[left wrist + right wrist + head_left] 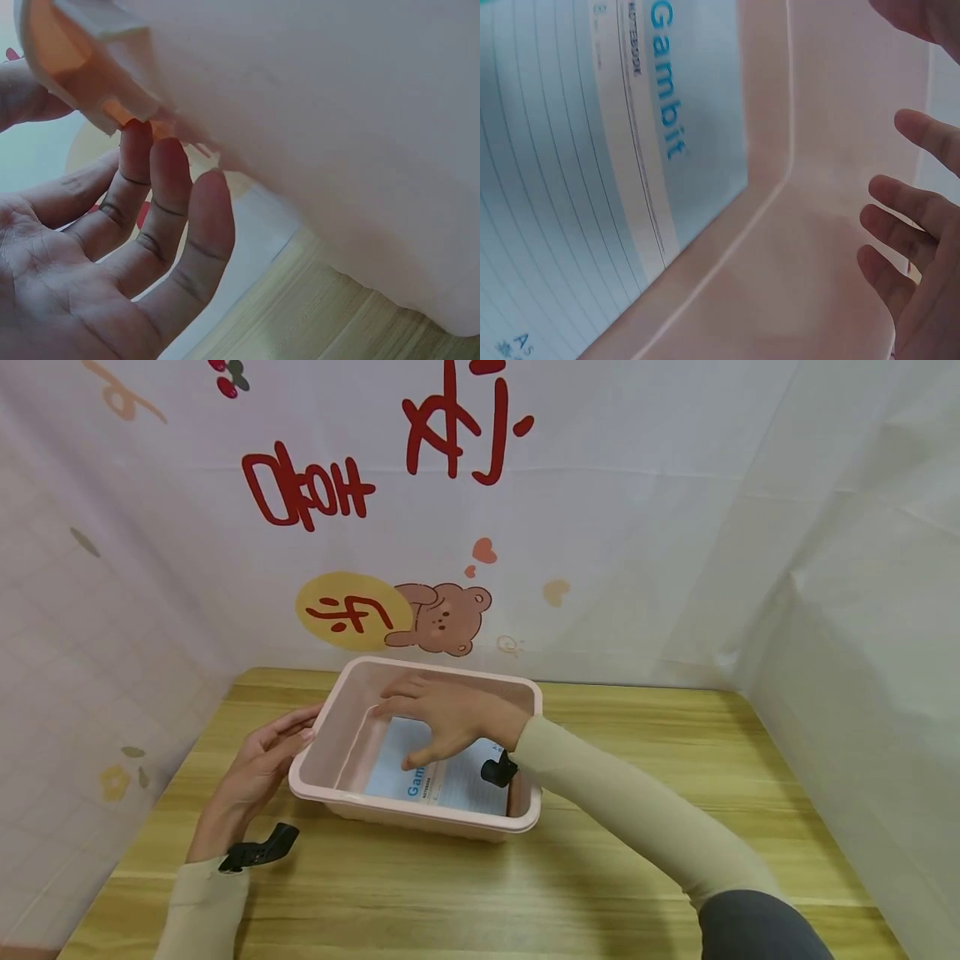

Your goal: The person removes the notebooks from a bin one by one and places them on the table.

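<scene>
Notebook (461,783) lies inside pink bin (420,812) at centre of frame, right hand (453,714) over it with fingers spread wide, left hand (258,767) apparently gripping bin's left rim (326,718).

Smooth plastic basin (420,811) (rather matt)

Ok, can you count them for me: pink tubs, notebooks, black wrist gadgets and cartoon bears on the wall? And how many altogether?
Pink tub: 1
Notebook: 1
Black wrist gadgets: 2
Cartoon bear: 1
Total: 5
</scene>
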A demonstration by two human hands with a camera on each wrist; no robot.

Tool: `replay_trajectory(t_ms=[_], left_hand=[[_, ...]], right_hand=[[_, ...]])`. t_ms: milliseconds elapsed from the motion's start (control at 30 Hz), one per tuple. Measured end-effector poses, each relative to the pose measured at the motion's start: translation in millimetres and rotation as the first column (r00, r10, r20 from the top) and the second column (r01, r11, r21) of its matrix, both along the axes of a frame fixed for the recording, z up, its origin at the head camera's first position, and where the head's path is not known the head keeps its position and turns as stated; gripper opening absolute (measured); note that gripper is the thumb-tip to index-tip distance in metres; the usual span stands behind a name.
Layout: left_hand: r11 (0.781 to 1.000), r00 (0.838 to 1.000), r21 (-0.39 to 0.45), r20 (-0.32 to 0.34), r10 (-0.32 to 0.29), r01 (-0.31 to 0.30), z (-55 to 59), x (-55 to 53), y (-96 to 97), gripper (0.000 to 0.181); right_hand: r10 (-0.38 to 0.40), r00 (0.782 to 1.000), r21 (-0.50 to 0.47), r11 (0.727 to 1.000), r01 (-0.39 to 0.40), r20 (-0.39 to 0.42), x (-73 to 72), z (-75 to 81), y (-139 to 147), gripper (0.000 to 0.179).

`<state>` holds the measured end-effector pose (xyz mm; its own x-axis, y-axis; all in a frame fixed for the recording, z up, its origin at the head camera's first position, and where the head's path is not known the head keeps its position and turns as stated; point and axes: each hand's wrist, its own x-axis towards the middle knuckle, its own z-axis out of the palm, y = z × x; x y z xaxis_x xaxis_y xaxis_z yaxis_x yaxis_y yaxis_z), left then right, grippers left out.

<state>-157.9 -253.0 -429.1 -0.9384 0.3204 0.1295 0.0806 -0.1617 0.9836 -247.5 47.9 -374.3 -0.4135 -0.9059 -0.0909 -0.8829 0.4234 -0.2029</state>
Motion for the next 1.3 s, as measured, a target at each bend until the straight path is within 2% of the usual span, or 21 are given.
replay_trajectory(t_ms=[200,400,767,933,1133,1300], left_hand=[[1.000,1.000,0.004,-0.005,0.021,-0.021,0.0,2.5,0.1,0.037],[1.000,1.000,0.006,-0.007,0.028,-0.028,-0.6,1.3,1.5,0.036],[1.000,1.000,-0.007,-0.011,0.022,-0.022,-0.8,-0.4,4.1,0.038],[1.000,0.999,-0.001,-0.021,0.028,-0.028,-1.2,3.0,1.0,0.039],[1.000,0.999,0.011,-0.040,0.021,-0.021,-3.1,2.3,1.5,0.039],[1.000,0.999,0.016,-0.048,0.020,-0.019,-3.8,0.1,3.5,0.039]], right_hand=[[0.037,0.999,0.013,0.999,-0.037,-0.022,-0.3,-8.1,-14.9,0.078],[0.041,0.997,0.062,0.997,-0.037,-0.059,0.6,-17.9,-25.1,0.077],[0.100,0.993,0.161,0.983,-0.088,-0.069,4.0,-45.4,-37.0,0.078],[0.124,0.990,0.175,0.978,-0.110,-0.065,5.7,-50.4,-40.3,0.076],[0.116,0.990,0.242,0.966,-0.092,-0.086,5.9,-54.2,-39.1,0.070],[0.109,0.988,0.271,0.960,-0.075,-0.111,4.3,-56.2,-36.5,0.074]])
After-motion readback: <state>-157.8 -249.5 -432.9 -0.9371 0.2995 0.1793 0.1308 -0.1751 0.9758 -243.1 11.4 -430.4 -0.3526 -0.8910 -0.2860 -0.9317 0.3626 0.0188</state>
